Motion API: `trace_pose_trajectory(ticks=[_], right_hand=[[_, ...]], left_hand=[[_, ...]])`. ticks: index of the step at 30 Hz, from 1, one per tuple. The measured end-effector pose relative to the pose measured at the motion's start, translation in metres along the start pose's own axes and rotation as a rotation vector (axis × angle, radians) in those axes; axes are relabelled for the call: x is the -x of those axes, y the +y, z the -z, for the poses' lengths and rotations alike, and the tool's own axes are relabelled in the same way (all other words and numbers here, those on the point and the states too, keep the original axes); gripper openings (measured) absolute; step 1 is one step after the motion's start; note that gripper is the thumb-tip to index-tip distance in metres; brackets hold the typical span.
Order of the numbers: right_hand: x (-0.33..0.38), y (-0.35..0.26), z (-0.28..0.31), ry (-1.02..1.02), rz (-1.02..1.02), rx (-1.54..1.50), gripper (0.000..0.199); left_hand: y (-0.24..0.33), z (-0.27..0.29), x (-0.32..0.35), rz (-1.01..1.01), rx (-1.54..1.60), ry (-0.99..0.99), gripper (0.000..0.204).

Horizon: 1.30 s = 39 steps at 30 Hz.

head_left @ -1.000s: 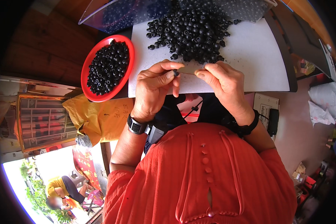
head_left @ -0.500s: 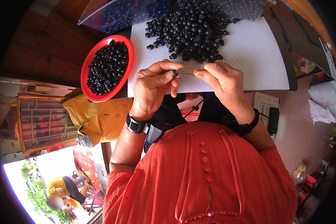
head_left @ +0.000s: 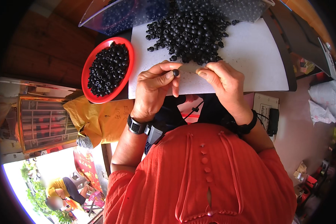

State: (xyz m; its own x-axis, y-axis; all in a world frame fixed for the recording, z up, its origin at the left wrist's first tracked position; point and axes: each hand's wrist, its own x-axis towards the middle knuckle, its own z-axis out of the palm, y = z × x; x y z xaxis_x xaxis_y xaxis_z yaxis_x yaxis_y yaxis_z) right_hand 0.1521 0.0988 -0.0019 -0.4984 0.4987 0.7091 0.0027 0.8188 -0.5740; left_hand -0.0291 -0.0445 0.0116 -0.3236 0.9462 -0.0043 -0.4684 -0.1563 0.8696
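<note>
Unmoved since before, black beads (head_left: 188,31) cover white board (head_left: 250,56) beside red bowl (head_left: 91,93).

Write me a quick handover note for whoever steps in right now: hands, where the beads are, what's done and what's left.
Left hand: pinches one small black bead between thumb and forefinger.
Right hand: fingertips pinched together, level with the bead; what they hold is too thin to tell.
Loose pile of black beads lies on the white board, just beyond the hands.
Red bowl to the left of the board holds more black beads.
Done: a bowlful, as it seems. Left: the large pile on the board.
</note>
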Motion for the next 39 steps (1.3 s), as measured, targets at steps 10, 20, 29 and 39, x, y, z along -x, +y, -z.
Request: trace_pose_trajectory(ticks=[10,20,29,39], right_hand=[[-0.003,-0.009,-0.006,0.047,-0.036,0.062,0.012],[-0.001,-0.006,0.001,0.019,-0.021,-0.059,0.012],[0.001,-0.005,0.002,0.05,-0.085,-0.161,0.013],[0.002,0.003,0.002,0.059,-0.002,-0.121,0.016]], left_hand=[[0.007,-0.011,0.008,0.064,-0.073,0.052,0.024],[0.076,0.042,0.044,-0.415,-0.938,0.651,0.025],[0.043,0.02,-0.013,-0.671,-1.513,0.311,0.027],[0.025,0.034,-0.034,-0.563,-1.667,0.272,0.018]])
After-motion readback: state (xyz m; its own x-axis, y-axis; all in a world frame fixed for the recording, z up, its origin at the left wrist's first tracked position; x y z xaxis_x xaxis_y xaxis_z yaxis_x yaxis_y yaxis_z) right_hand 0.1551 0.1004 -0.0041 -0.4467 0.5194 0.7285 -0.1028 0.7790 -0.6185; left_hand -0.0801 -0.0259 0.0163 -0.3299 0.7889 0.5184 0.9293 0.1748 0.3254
